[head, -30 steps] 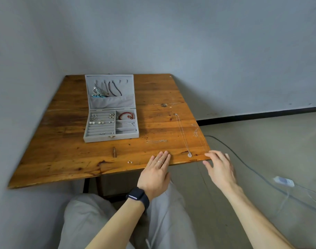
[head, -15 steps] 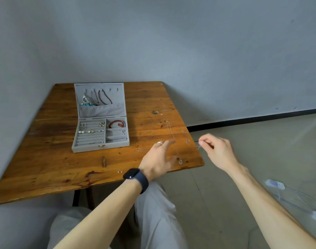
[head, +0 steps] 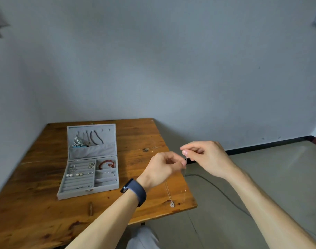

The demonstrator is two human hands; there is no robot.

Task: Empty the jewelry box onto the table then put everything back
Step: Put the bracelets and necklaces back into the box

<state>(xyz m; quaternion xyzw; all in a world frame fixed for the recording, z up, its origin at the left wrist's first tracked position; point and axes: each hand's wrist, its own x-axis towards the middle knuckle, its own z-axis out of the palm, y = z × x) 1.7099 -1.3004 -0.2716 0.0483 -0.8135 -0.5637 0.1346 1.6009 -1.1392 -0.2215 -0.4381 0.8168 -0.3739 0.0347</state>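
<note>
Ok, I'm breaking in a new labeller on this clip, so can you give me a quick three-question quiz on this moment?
1. True or false: the jewelry box is closed.
2. Where is the red bracelet?
A) lying on the table
B) in the tray's far right compartment
C) hanging in the lid
3. In a few words: what is the right hand pinching between its fingertips?

Key
1. False: it stands open, with the lid laid back.
2. B
3. A thin chain, which hangs down from the fingertips.
</note>
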